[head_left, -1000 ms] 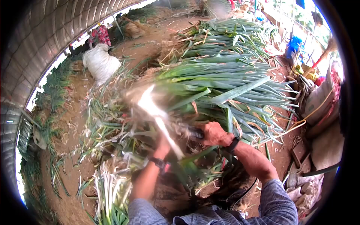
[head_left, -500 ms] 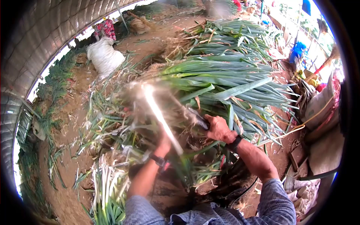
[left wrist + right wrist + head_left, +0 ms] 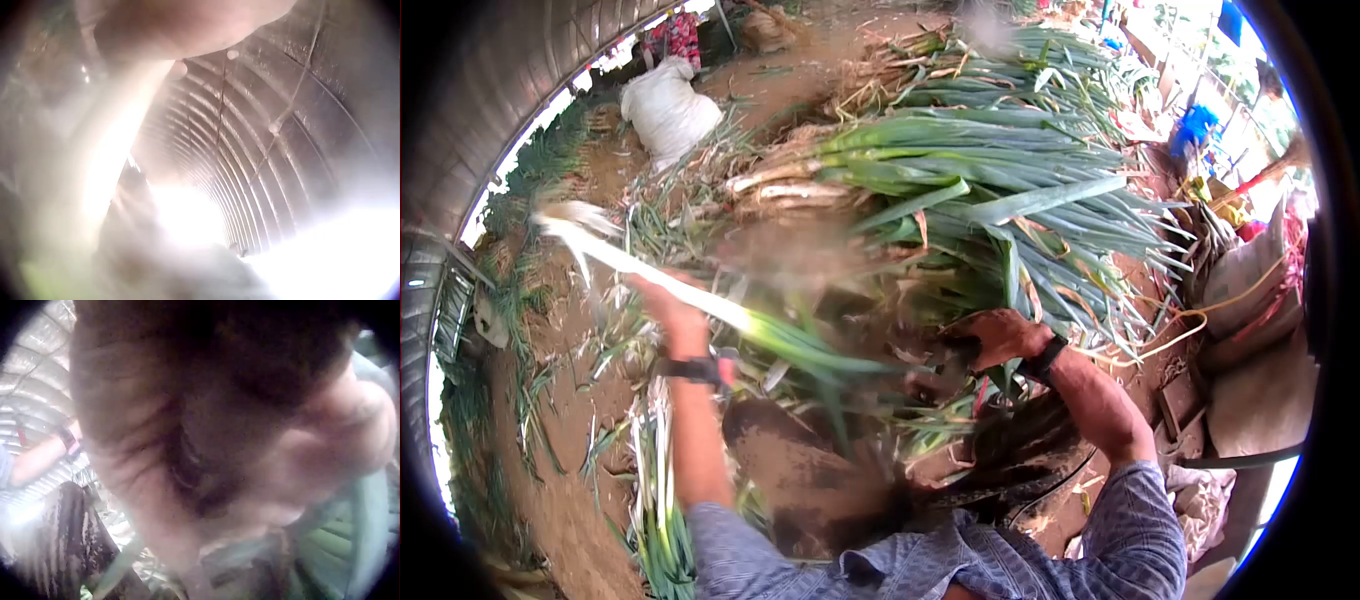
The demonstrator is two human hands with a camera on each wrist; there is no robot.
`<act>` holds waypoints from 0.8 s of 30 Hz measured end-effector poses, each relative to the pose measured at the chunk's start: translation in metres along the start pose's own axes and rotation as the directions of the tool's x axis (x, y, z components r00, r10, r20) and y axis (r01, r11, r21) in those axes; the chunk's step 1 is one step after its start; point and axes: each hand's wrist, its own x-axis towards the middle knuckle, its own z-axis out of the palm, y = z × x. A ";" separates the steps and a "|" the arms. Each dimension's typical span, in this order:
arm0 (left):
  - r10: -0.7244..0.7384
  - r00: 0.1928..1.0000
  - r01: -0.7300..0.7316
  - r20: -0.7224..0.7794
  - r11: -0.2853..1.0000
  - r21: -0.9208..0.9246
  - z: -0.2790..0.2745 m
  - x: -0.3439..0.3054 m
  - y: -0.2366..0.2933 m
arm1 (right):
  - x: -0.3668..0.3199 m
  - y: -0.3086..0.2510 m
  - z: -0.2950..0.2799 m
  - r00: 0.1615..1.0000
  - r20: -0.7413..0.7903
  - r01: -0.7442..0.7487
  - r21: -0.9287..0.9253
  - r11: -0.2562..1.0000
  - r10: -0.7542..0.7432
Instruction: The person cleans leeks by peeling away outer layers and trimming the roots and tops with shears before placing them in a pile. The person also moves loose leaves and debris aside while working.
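Observation:
My left hand (image 3: 672,308) grips a long green onion (image 3: 725,308) partway up its white shaft. The root end points up and left, and the blurred green leaves trail toward my lap. In the left wrist view, fingers (image 3: 187,28) cross the top beside the bright white shaft (image 3: 115,153). Near the front of the big onion pile (image 3: 1000,150), my right hand (image 3: 1005,338) curls round a dark tool (image 3: 960,345), mostly hidden by shadow. The palm and curled fingers (image 3: 219,444) fill the right wrist view and block the tool there.
White-stemmed onions (image 3: 658,500) lie to the lower left. Stripped leaves litter the ground ahead. A full white sack (image 3: 668,112) stands far left, with a person in red floral clothing (image 3: 672,38) behind it. More sacks (image 3: 1255,390) line the right side, and a thin dark cord (image 3: 1055,500) runs beside my right arm.
My left hand has swung the green onion left, away from the right hand. The right hand has moved slightly right; its tool, which pointed at the onion before, now sits in shadow.

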 end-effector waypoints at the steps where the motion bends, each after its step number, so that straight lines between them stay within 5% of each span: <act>1: 0.084 0.992 -0.075 -0.096 0.993 0.086 0.000 0.002 0.040 | -0.004 0.005 0.006 0.988 -0.064 0.145 0.031 0.989 -0.143; 2: 0.246 0.968 -0.237 -0.049 0.961 0.145 -0.030 0.039 0.061 | -0.012 -0.043 -0.041 0.954 0.238 -0.175 -0.055 0.983 0.183; 4: 0.548 0.836 -0.510 -0.020 0.790 0.339 -0.081 0.096 0.107 | -0.014 -0.046 -0.042 0.959 0.191 -0.210 -0.010 0.978 0.208; 5: 0.408 0.910 -0.377 -0.067 0.885 0.273 -0.072 0.069 0.161 | -0.015 -0.044 -0.040 0.961 0.172 -0.223 0.011 0.975 0.217; 8: 0.430 0.899 -0.310 -0.079 0.754 0.580 -0.128 0.104 0.226 | -0.017 -0.014 -0.010 0.993 -0.069 -0.090 0.122 0.988 0.099; 10: 0.473 0.881 -0.244 -0.009 0.472 0.847 -0.179 0.114 0.242 | -0.018 -0.017 -0.015 0.985 -0.075 -0.139 0.172 0.975 0.154; 12: 0.516 0.730 -0.371 0.447 -0.250 0.894 -0.288 0.171 0.214 | -0.021 -0.016 -0.012 0.975 -0.111 -0.178 0.144 0.974 0.194; 13: 0.477 0.658 -0.411 0.582 -0.421 0.809 -0.334 0.185 0.183 | -0.023 -0.015 -0.011 0.967 -0.132 -0.201 0.131 0.971 0.218; 14: 0.579 0.514 -0.432 0.633 -0.463 0.774 -0.364 0.194 0.140 | -0.026 -0.016 -0.014 0.962 -0.113 -0.236 0.125 0.964 0.251; 15: 0.314 0.733 -0.535 0.603 -0.281 0.797 -0.364 0.181 0.121 | -0.030 -0.017 -0.022 0.954 -0.093 -0.274 0.116 0.955 0.285; 16: 0.105 0.923 -0.374 0.369 0.027 0.927 -0.284 0.112 0.115 | -0.033 -0.017 -0.027 0.945 -0.071 -0.310 0.103 0.945 0.318; 17: -0.102 0.967 -0.168 0.233 0.434 0.885 -0.298 0.129 0.069 | -0.035 -0.015 -0.030 0.935 0.031 -0.355 0.029 0.934 0.355; 19: -0.310 0.931 -0.004 0.194 0.520 0.854 -0.169 0.033 0.046 | -0.039 -0.010 -0.036 0.875 0.223 -0.410 -0.133 0.902 0.430; 20: -0.350 0.851 -0.133 0.392 0.579 0.805 -0.131 0.005 0.033 | -0.041 -0.008 -0.038 0.888 0.184 -0.407 -0.109 0.907 0.421; 23: -0.562 0.624 0.028 0.543 0.711 0.703 -0.047 -0.034 -0.034 | -0.053 -0.002 -0.039 0.913 0.063 -0.402 -0.032 0.915 0.403; 24: -0.592 0.543 -0.020 0.595 0.699 0.714 -0.028 -0.043 -0.062 | -0.054 0.001 -0.039 0.878 0.112 -0.461 -0.070 0.885 0.466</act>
